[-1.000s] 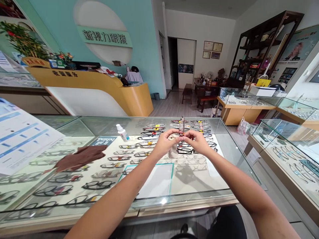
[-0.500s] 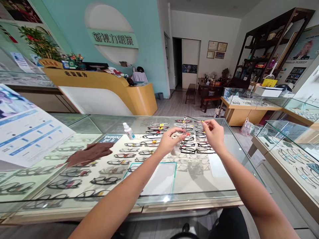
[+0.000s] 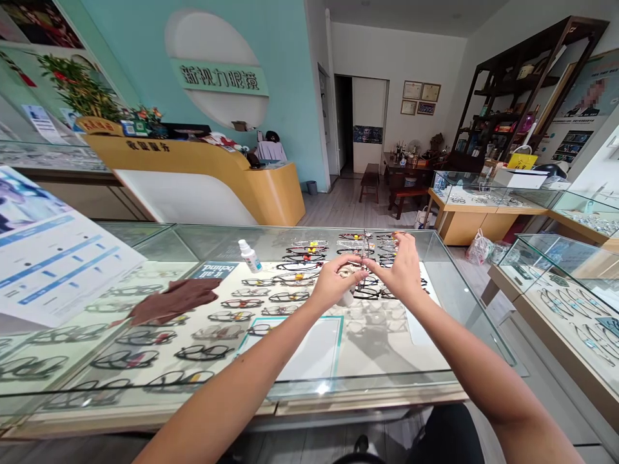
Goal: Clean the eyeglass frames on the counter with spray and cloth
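Above the glass display case, my left hand [image 3: 336,281] is closed round a light beige cloth [image 3: 346,273] and pinches a thin pair of eyeglasses [image 3: 365,248], held on edge. The thumb of my right hand [image 3: 403,270] meets the glasses beside the left fingertips, its fingers curved over them. The cloth's lower part hangs beneath my left hand. Rows of eyeglass frames [image 3: 289,296] lie under the glass below both hands.
A white spray bottle [image 3: 250,256] stands on the glass, left of my hands. Further left are a brown cloth [image 3: 175,299] and a calendar [image 3: 58,251]. A teal-edged white sheet [image 3: 309,351] lies nearer me. Another display case [image 3: 570,303] stands at right.
My right hand has moved left from the temple tip to the front of the glasses, meeting my left hand. The glasses have turned and shifted slightly right.
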The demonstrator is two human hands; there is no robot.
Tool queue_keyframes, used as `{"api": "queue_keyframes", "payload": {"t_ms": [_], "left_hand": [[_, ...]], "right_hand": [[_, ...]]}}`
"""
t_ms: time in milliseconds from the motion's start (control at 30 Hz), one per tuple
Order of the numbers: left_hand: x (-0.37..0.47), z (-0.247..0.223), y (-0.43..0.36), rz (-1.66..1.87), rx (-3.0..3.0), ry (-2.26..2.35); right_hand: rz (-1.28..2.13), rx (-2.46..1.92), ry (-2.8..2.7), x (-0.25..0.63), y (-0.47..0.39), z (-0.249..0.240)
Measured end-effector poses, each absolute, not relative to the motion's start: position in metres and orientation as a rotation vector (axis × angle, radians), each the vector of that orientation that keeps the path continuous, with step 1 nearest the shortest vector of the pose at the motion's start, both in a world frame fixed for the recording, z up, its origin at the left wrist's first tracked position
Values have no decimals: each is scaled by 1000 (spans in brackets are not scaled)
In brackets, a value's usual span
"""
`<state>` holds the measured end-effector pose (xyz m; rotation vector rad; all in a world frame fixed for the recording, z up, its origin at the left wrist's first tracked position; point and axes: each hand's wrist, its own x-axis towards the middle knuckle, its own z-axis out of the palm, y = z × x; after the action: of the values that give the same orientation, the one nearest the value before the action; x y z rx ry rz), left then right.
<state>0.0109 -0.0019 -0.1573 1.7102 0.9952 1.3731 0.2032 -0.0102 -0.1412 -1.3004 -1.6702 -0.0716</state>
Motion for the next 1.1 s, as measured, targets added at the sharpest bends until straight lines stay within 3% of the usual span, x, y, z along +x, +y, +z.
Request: {"api": "queue_keyframes", "payload": {"t_ms": [1100], "left_hand": [[9, -143, -6, 1615, 1502, 1123]], "right_hand": [[76, -1414, -1902, 204, -10, -142]]}}
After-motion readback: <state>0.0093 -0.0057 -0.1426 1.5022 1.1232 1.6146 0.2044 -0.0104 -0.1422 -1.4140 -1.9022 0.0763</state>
